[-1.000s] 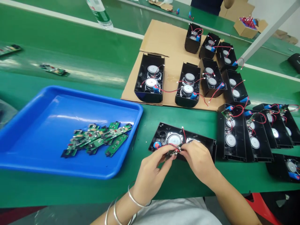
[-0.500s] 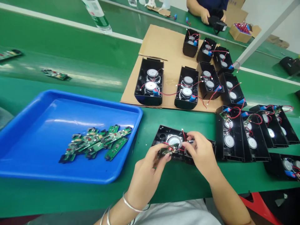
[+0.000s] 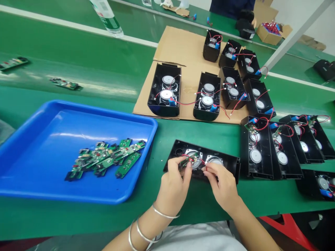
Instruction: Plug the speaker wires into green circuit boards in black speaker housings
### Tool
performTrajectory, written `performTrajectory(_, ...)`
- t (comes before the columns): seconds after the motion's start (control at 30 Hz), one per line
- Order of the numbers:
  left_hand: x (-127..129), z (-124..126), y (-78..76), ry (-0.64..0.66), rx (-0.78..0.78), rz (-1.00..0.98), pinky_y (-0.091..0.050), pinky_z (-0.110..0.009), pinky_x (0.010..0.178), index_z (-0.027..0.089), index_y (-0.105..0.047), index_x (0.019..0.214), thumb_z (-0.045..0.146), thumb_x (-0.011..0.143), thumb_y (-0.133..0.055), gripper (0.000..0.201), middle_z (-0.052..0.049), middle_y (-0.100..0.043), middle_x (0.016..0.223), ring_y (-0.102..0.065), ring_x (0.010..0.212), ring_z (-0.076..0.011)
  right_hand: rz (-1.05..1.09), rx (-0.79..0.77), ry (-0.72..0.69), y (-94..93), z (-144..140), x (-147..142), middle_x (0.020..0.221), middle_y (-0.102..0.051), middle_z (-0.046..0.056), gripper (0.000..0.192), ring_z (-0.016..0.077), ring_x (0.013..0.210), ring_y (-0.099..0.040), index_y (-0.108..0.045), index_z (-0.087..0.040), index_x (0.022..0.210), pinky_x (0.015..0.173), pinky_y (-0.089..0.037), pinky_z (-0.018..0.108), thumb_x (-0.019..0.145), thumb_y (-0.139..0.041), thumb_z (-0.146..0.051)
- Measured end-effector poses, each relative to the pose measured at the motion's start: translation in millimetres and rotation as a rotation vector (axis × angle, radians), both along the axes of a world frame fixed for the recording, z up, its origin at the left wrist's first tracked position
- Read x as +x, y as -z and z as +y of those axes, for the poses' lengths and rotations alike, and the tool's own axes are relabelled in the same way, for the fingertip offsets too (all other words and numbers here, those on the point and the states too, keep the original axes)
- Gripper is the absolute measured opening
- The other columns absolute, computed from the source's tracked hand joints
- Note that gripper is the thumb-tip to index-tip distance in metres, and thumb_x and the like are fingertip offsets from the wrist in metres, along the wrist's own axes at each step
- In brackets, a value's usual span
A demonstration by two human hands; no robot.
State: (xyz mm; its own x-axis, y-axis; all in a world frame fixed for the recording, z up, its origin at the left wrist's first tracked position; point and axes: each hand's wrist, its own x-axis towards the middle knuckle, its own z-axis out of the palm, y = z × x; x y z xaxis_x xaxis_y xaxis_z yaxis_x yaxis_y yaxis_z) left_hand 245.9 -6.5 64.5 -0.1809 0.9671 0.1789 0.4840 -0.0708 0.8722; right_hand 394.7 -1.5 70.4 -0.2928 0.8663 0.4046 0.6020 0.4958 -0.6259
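My left hand (image 3: 175, 181) pinches a small green circuit board (image 3: 193, 158) over a black speaker housing (image 3: 230, 165). Two round silver speakers sit in this housing; the board partly covers the left speaker (image 3: 197, 165), and the right speaker (image 3: 215, 160) shows above my fingers. Close beside it, my right hand (image 3: 220, 184) has thumb and fingertips closed on a thin red wire (image 3: 203, 162) that runs toward the board. The wire's end is hidden by my fingertips.
A blue tray (image 3: 86, 197) with several circuit boards (image 3: 104, 157) stands at the left. Open speaker housings (image 3: 165, 90) with wires and blue cylinders rest on cardboard (image 3: 183, 45) behind; more housings (image 3: 256, 146) stand at the right. A water bottle (image 3: 107, 19) is farther back.
My right hand has moved down and slightly left from above the right speaker, and its fingers now pinch the wire near the board. My left hand keeps the board, shifted slightly.
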Motion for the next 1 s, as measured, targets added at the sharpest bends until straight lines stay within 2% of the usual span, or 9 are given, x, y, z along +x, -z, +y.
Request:
performTrajectory(0.17,4,-2,-3.1,-0.071,-0.036,-0.109,-0.058,-0.022,0.051,0.019,-0.047,0.091,0.023,0.081,-0.056,0.014,-0.005,-0.07,0.077,-0.072,0.062,-0.0183,-0.038,0.015,-0.068,-1.5,2,-8,0.076,-0.064,0.004,0.017,0.0155,0.066,-0.056,-0.056,-0.017,0.093,0.06,-0.048,0.028,0.095,-0.039,-0.013)
performTrajectory(0.37,3,-5,-4.2,-0.103,-0.084,-0.124,-0.058,-0.025,0.051,0.021,-0.047,0.084,0.027,0.077,-0.059,0.016,-0.002,-0.066,0.071,-0.07,0.058,-0.0179,0.068,-0.049,0.084,0.6,3,-12,0.07,-0.059,0.001,0.013,0.0134,0.062,-0.052,-0.055,-0.018,0.083,0.056,-0.044,0.025,0.093,-0.047,-0.017)
performTrajectory(0.53,2,-6,-2.1,-0.095,-0.034,-0.064,-0.055,-0.025,0.047,0.021,-0.048,0.084,0.027,0.078,-0.059,0.014,0.001,-0.062,0.066,-0.068,0.053,-0.0168,0.082,-0.07,0.083,3.0,4,-11,0.073,-0.058,0.001,0.013,0.0138,0.065,-0.052,-0.054,-0.018,0.084,0.058,-0.045,0.025,0.094,-0.046,-0.018)
performTrajectory(0.77,-3,-4,-3.5,-0.022,0.076,0.068,-0.053,-0.022,0.047,0.021,-0.049,0.085,0.023,0.08,-0.058,0.01,0.002,-0.061,0.069,-0.066,0.053,-0.0142,0.016,-0.03,-0.001,-2.0,8,-8,0.075,-0.059,0.003,0.014,0.0148,0.068,-0.052,-0.054,-0.018,0.086,0.062,-0.044,0.027,0.095,-0.043,-0.018)
performTrajectory(0.9,-8,-1,-3.8,0.095,0.185,0.149,-0.052,-0.019,0.047,0.021,-0.051,0.085,0.018,0.082,-0.054,0.006,0.003,-0.063,0.067,-0.065,0.05,-0.0115,-0.055,-0.012,-0.021,-4.1,10,-7,0.07,-0.056,0.002,0.018,0.0146,0.064,-0.049,-0.053,-0.018,0.081,0.058,-0.041,0.027,0.095,-0.042,-0.019)
performTrajectory(1.0,-11,2,-5.6,0.163,0.211,0.156,-0.053,-0.02,0.05,0.022,-0.054,0.081,0.018,0.081,-0.054,0.004,0.003,-0.067,0.066,-0.066,0.051,-0.0119,-0.075,-0.028,-0.034,-6.0,12,-6,0.07,-0.056,0.002,0.02,0.0149,0.065,-0.049,-0.052,-0.017,0.08,0.059,-0.042,0.027,0.096,-0.041,-0.019)
